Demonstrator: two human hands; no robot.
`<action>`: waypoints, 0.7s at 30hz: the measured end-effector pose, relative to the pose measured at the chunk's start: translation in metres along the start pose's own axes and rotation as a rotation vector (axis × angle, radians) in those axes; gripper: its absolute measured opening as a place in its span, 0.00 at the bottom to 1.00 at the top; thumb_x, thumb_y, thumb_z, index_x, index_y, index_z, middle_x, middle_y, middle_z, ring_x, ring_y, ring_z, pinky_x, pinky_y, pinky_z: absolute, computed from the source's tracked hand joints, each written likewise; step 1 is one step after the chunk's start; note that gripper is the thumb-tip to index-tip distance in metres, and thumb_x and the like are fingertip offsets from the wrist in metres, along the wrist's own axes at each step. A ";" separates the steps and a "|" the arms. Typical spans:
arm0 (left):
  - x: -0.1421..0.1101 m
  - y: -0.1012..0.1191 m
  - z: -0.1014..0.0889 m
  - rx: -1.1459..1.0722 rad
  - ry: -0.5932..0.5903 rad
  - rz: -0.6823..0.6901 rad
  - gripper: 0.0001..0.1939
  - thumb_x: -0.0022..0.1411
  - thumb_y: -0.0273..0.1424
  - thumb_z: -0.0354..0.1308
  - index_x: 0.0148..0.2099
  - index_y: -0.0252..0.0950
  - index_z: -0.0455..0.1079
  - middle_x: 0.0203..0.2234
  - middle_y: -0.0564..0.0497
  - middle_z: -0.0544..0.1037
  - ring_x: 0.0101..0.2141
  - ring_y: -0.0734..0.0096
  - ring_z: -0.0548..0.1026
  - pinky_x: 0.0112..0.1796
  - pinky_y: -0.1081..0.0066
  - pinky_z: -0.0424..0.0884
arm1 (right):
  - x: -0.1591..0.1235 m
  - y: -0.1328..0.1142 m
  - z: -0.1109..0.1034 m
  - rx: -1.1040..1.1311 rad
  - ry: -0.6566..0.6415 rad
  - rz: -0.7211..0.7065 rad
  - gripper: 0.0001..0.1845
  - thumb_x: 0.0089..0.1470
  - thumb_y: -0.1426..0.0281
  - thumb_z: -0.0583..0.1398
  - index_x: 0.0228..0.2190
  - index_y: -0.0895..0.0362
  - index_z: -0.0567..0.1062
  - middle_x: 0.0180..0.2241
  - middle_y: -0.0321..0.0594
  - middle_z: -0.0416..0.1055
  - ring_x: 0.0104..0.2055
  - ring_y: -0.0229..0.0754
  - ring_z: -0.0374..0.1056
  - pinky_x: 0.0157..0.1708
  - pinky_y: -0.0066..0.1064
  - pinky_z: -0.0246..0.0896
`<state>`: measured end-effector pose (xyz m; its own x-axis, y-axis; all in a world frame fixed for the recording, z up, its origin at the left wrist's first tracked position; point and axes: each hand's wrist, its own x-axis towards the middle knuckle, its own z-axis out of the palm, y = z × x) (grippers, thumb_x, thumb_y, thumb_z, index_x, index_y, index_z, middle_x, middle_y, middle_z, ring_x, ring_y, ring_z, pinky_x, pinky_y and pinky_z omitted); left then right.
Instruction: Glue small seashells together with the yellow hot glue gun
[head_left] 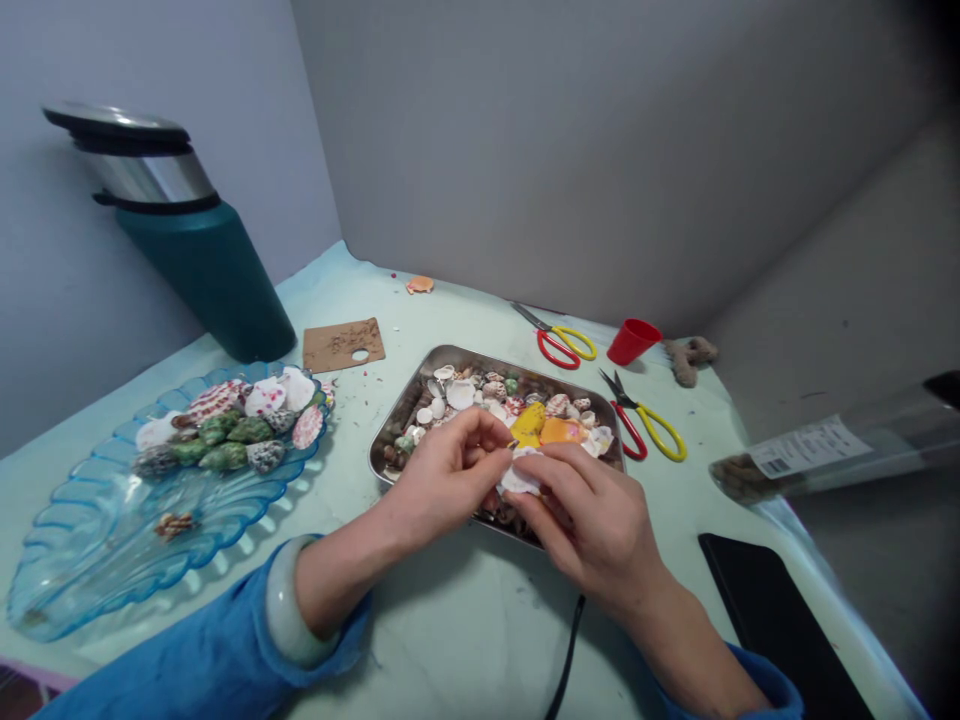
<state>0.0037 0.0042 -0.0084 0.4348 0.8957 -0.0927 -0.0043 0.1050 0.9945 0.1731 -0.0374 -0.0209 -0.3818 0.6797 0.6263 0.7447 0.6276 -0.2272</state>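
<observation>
My right hand (600, 510) is closed around a white seashell (523, 472), its thumb and fingers at the shell's edges. Against the shell's left side, my left hand (454, 465) is pinched shut; a tiny thing may be between its fingertips, too small to name. Both hands are over the front of a metal tray (381, 425) full of mixed shells. Inside that tray, just beyond my fingers, are a yellow shell (529, 424) and an orange shell (564, 431). My hands hide the tray's front middle part.
Left stands a blue scalloped plate (97, 540) bearing shells, with a teal bottle (206, 270) behind. Scissors (564, 345), more scissors (645, 415) and a red cup (634, 341) lie right of the tray. A black flat object (776, 620) and a clear tube (817, 450) are at the right.
</observation>
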 end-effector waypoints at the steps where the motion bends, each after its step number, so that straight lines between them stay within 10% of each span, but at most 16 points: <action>1: 0.000 0.000 0.000 0.000 -0.014 0.011 0.07 0.58 0.32 0.57 0.37 0.35 0.63 0.25 0.57 0.69 0.18 0.82 0.68 0.21 0.77 0.65 | 0.000 0.000 0.000 0.008 0.003 0.010 0.07 0.57 0.71 0.58 0.38 0.59 0.72 0.34 0.45 0.72 0.35 0.42 0.70 0.33 0.32 0.65; 21: -0.001 -0.005 -0.002 0.167 -0.083 0.099 0.11 0.59 0.37 0.59 0.37 0.34 0.68 0.20 0.56 0.67 0.20 0.80 0.65 0.21 0.78 0.61 | -0.002 0.001 0.001 0.013 0.048 0.246 0.10 0.62 0.69 0.52 0.37 0.59 0.72 0.27 0.37 0.73 0.27 0.36 0.69 0.28 0.27 0.58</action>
<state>0.0011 0.0038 -0.0134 0.5120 0.8590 0.0037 0.0956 -0.0613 0.9935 0.1741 -0.0381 -0.0227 -0.1632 0.7943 0.5852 0.8047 0.4504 -0.3869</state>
